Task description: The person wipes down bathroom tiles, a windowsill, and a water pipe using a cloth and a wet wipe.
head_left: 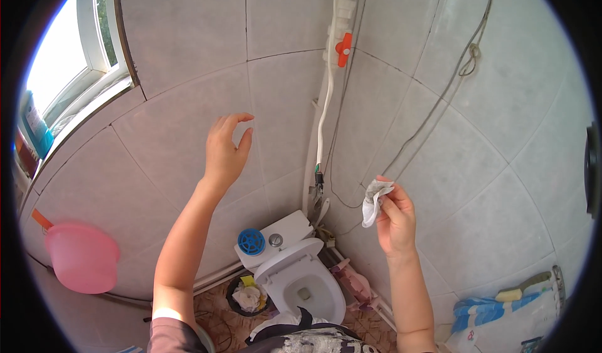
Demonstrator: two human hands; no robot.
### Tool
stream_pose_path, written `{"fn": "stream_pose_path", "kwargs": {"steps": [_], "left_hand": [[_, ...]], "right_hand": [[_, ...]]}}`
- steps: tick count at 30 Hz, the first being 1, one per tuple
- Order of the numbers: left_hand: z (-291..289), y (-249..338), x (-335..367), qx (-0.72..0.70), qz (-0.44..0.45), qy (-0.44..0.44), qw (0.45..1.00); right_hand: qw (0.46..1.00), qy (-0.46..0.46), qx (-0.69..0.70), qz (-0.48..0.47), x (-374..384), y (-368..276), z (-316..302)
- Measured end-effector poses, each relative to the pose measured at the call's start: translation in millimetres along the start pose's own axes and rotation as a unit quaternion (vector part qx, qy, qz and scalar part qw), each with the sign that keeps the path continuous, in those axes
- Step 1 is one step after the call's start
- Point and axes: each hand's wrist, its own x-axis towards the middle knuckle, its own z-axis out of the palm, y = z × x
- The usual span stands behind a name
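My left hand (227, 149) is raised in the air on the left, its thumb and fingers curved apart with nothing between them. Pinched in my right hand (396, 223) is a crumpled white wipe or tissue (374, 203) with greyish smudges on its upper part; which of the two it is I cannot tell. Below and between my arms stands a white toilet (285, 282) with its lid up. On its tank (291, 227) sit a round blue slotted piece (251, 242) and a silver flush button (275, 240).
A bin (248, 295) of crumpled paper stands left of the toilet; a pink rack (356, 284) stands right. The pink basin (83, 257) hangs on the left wall. A white pipe with a red valve handle (343, 50) and a loose cable (433, 111) run along the corner walls.
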Motion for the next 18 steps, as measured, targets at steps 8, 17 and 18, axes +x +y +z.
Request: {"fn": "stream_pose_path", "kwargs": {"steps": [8, 17, 18], "left_hand": [[-29.8, -34.9, 39.3, 0.189, 0.154, 0.083, 0.966], [-46.7, -61.9, 96.6, 0.433, 0.250, 0.080, 0.862], [-46.6, -63.1, 94.9, 0.450, 0.246, 0.084, 0.854]], "right_hand": [[0.991, 0.062, -0.115, -0.003, 23.0, 29.6, -27.7], [0.986, 0.065, -0.157, 0.004, 60.3, 48.8, -25.9], [0.986, 0.061, -0.156, 0.003, 67.7, 53.2, -26.8]]}}
